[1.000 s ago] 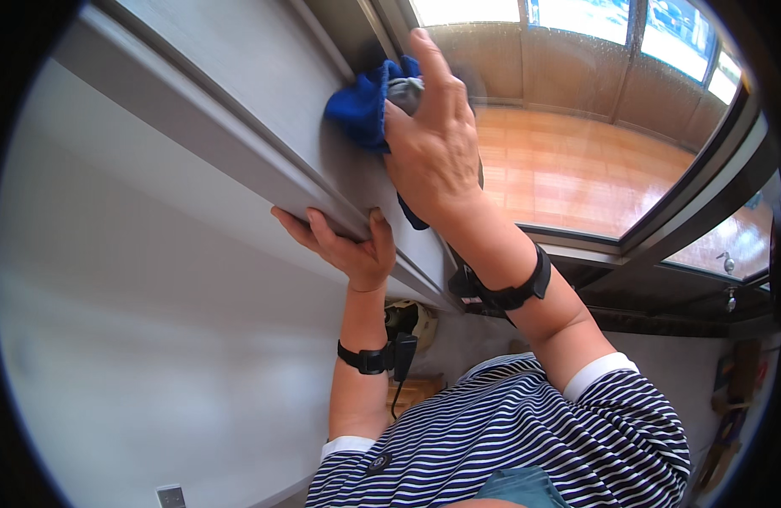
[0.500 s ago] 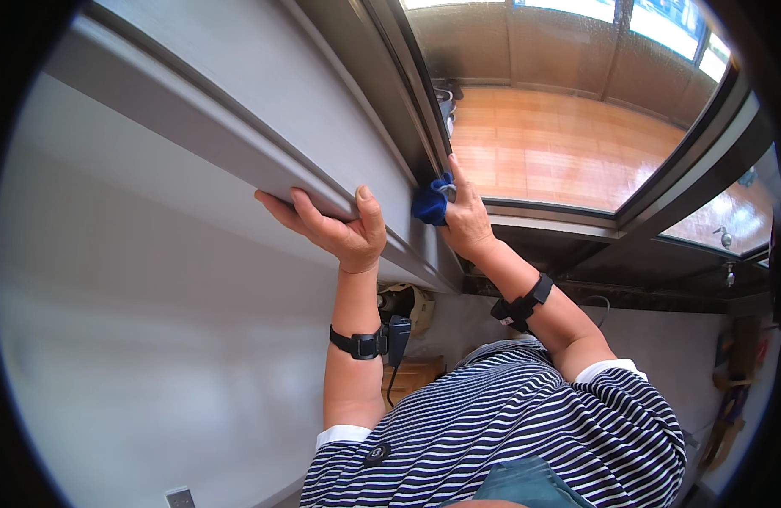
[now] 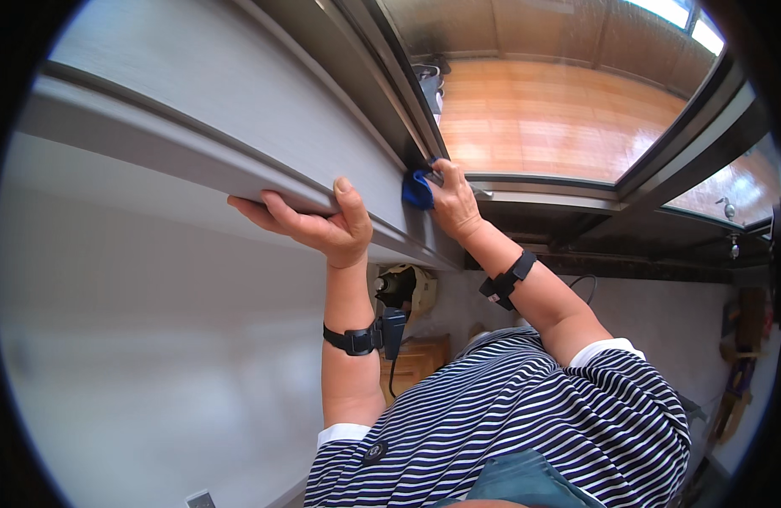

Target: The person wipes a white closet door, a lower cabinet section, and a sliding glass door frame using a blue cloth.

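Observation:
My left hand (image 3: 327,227) grips the outer edge of a wide grey frame panel (image 3: 238,102), thumb on the near face and fingers round the edge. To its right, my right hand (image 3: 452,201) has its fingers closed on a bunched blue cloth (image 3: 417,190). The cloth lies against the inner side of the panel, beside the dark metal window frame (image 3: 412,93) at the pane's lower left corner. Part of the cloth is hidden behind the fingers. Just right of this hand, a small pale metal piece (image 3: 483,195) juts out along the lower frame.
Through the window pane (image 3: 534,118) shows an orange-brown tiled floor. A pale wall (image 3: 154,339) fills the left side. Below the panel are an open beige bag (image 3: 423,295) and a wooden piece of furniture (image 3: 416,356). Shelves with objects (image 3: 742,364) stand far right.
My right hand's index finger, stretched up along the window frame before, is now bent in, and the cloth has shifted. The left hand keeps its hold on the panel edge. The view has shifted slightly.

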`<state>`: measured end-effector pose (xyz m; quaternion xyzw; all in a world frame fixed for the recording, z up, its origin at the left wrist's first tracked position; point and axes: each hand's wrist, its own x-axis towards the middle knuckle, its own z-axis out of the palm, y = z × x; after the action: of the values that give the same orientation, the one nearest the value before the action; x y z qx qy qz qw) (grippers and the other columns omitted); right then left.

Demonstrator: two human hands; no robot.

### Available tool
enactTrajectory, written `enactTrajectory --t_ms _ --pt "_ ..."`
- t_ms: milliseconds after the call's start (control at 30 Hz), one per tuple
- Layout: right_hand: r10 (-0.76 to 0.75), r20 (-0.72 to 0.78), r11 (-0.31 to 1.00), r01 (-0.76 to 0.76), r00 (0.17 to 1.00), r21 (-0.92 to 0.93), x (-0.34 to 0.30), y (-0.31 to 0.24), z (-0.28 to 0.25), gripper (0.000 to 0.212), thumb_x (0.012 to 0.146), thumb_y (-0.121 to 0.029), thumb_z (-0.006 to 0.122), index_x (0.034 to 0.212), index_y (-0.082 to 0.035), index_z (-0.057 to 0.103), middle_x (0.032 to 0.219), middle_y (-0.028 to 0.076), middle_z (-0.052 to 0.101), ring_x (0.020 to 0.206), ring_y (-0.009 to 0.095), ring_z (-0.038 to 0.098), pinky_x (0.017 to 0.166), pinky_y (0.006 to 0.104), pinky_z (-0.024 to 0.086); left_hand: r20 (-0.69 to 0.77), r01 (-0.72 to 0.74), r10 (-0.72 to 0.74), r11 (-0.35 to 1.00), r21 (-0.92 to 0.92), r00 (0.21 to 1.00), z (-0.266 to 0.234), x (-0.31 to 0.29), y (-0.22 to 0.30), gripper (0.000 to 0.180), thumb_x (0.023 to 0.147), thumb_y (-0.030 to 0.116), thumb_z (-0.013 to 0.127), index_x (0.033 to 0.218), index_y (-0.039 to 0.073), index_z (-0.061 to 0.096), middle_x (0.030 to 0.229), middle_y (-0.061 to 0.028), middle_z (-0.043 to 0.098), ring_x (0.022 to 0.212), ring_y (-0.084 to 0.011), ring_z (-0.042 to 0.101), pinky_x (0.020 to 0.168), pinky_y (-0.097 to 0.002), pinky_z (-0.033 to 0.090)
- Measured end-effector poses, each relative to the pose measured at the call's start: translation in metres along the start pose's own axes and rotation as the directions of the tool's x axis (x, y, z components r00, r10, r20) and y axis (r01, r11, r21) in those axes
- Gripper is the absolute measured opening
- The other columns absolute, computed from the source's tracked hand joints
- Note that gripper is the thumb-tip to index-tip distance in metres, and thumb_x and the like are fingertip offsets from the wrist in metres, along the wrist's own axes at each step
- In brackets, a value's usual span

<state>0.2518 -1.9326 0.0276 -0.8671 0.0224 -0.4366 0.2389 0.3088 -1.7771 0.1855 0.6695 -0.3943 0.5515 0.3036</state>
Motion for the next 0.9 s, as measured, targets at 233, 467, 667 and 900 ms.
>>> enactTrajectory --t_ms 233,467,667,900 --pt "0.356 0.24 0.91 -0.393 0.903 0.13 -0.046 0.024 -0.005 0.039 0.064 -0.002 0.071 0.101 -0.002 0.061 0.114 0.019 0.051 0.108 0.039 0.052 0.089 0.0421 0.048 -0.012 -0.017 0.016 1.0 -0.003 1.0 0.003 0.0 -0.006 0.084 0.086 0.024 0.055 0.15 0.001 0.008 0.152 -0.031 0.001 0.144 -0.0459 0.003 0.114 -0.0571 0.018" --pt "0.017 -0.265 0.98 0.037 0.964 0.196 0.048 0.003 -0.04 0.038 0.07 0.0 0.064 0.107 -0.009 0.064 0.115 0.019 0.055 0.104 0.041 0.053 0.089 0.0445 0.046 -0.017 -0.027 0.026 0.999 -0.029 0.999 0.002 -0.001 -0.008 0.084 0.086 0.025 0.056 0.151 0.002 0.008 0.152 -0.0315 -0.001 0.143 -0.0469 0.007 0.113 -0.0572 0.022" --pt "0.279 0.181 0.959 -0.285 0.943 0.005 -0.03 0.035 -0.003 0.029 0.067 0.0 0.064 0.095 -0.009 0.064 0.109 0.016 0.056 0.103 0.038 0.055 0.084 0.0433 0.049 -0.013 -0.007 0.007 0.999 -0.05 1.0 0.001 -0.002 -0.008 0.084 0.087 0.025 0.056 0.151 0.002 0.007 0.153 -0.0309 -0.003 0.143 -0.0462 0.008 0.113 -0.0569 0.021" --pt "0.549 0.139 0.814 -0.565 0.824 0.135 -0.069 0.045 -0.006 0.036 0.073 0.0 0.062 0.108 -0.003 0.057 0.107 0.018 0.057 0.103 0.04 0.054 0.084 0.0423 0.048 -0.019 -0.021 0.022 1.0 0.011 1.0 0.002 -0.003 -0.007 0.083 0.083 0.017 0.052 0.151 -0.001 0.008 0.154 -0.0286 0.0 0.142 -0.0449 0.016 0.112 -0.0516 0.03"
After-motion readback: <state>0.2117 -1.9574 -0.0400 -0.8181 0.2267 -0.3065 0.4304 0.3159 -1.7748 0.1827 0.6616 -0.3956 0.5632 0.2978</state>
